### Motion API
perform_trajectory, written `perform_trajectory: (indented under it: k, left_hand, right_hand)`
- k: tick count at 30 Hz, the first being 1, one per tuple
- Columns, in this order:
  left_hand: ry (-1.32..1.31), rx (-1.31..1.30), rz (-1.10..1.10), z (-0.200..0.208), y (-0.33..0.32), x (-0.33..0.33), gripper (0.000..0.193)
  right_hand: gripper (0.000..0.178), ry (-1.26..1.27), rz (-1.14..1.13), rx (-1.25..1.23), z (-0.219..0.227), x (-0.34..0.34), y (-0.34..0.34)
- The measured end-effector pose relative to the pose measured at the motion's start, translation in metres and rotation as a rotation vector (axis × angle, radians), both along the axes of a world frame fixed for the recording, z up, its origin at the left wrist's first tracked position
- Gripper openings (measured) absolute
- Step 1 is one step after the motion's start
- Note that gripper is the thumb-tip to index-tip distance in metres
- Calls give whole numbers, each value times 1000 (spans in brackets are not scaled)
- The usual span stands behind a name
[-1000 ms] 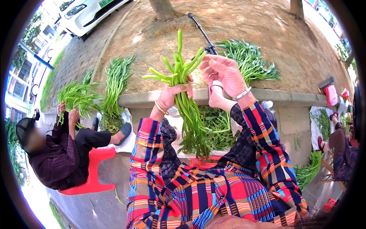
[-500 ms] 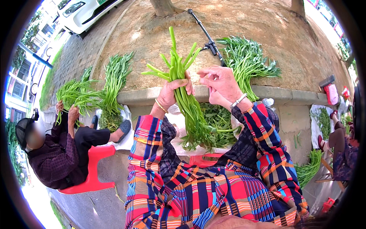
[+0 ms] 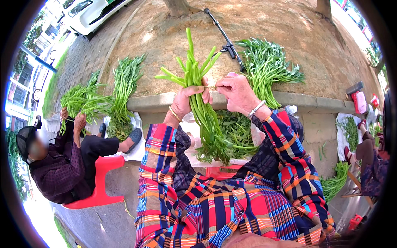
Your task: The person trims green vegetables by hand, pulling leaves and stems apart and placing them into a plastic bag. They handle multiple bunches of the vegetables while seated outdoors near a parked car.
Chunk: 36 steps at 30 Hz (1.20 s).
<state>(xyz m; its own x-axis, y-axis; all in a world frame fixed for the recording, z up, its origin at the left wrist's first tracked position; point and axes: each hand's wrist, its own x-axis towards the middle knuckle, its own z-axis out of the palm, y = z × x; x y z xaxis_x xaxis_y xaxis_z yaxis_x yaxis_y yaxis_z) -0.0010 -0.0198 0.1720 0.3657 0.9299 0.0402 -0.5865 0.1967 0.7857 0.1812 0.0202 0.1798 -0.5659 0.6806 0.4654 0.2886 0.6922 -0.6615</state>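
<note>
Greens bundle (image 3: 202, 103): one sheaf of long-stemmed leafy vegetable, held upright in front of the person, above the lap and just before the stone ledge (image 3: 314, 103). Cut stem ends point up and fan apart; leafy tips hang down over a white plastic bag (image 3: 194, 153).

Left hand (image 3: 188, 99): closed around the stems at mid-length, gripping the sheaf. Thin bangle at the wrist.

Right hand (image 3: 235, 91): fingers pinched together beside the sheaf, seemingly on a thin tie or strand that runs toward the stems; it is too fine to tell for certain.

Progress, as judged: stems are gathered and roughly levelled, and the binding looks to be in hand but not finished. Loose greens (image 3: 235, 132) lie in the bag below, not yet gathered.

Other stock: a heap of leafy greens (image 3: 264, 66) on the bare earth behind the ledge, right; a long sheaf (image 3: 124, 82) laid over the ledge, left; more greens (image 3: 335, 182) on the ground at lower right.

Materials: stems smooth, glossy, pale green, tubular; leaves narrow, darker, limp. Ledge rough grey stone. Earth dry, brown, crumbly. Black metal rod (image 3: 225, 37) lying on the earth. Sleeves of bright plaid cloth.

Nearby: a seated person (image 3: 62, 165) on a red plastic stool (image 3: 101, 182), left, holding another bunch (image 3: 78, 101).
</note>
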Motion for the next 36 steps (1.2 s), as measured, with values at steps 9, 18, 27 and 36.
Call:
perform_trajectory:
  k: [9, 18, 27, 36]
  left_hand:
    - [37, 50, 35, 1, -2, 1, 25]
    - [41, 50, 45, -2, 0, 1, 24]
    - [-9, 10, 14, -6, 1, -2, 24]
    - [-4, -24, -25, -6, 1, 1, 25]
  right_hand:
    - [8, 249, -81, -592, 1, -2, -6]
    - [8, -16, -279, 20, -27, 1, 12]
    - [17, 370, 20, -508, -5, -9, -3]
    - [9, 48, 32, -138, -4, -7, -5]
